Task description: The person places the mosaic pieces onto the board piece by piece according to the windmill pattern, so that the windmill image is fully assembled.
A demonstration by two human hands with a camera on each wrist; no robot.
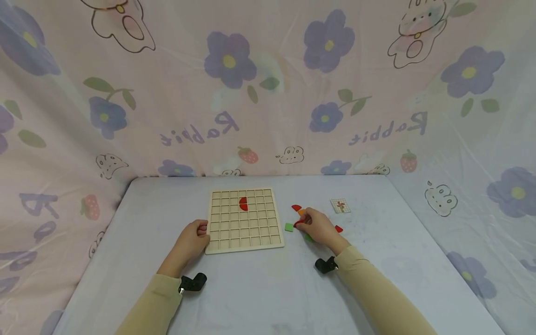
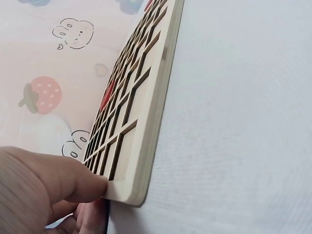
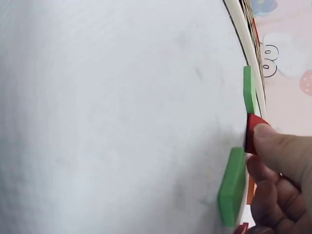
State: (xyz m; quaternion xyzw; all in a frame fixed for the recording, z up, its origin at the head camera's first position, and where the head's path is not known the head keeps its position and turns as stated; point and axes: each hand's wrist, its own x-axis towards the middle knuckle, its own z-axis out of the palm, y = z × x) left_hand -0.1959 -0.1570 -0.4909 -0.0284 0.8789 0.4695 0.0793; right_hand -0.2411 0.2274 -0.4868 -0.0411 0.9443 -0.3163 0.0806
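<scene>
My left hand [image 1: 191,242] pinches the left rim of a wooden grid board [image 1: 234,228]; in the left wrist view its thumb [image 2: 90,185] lies on the frame near a corner. Two red pieces [image 1: 244,204] with curved edges sit in adjoining cells of the board's upper part. Right of the board, my right hand [image 1: 320,228] pinches a red piece [image 3: 251,132] between thumb and fingers, close to the tabletop. Around that hand lie a green square [image 1: 289,227], another green piece [image 3: 232,187], an orange piece [image 1: 301,211] partly hidden by the fingers, and a red piece [image 1: 296,207].
Behind the right wrist lies one more red piece [image 1: 339,229]. A small gridded picture card [image 1: 340,205] rests farther back on the white-covered table [image 1: 259,293]. Patterned cloth [image 1: 268,102] hangs around the back and sides. Each wrist bears a black camera [image 1: 193,282].
</scene>
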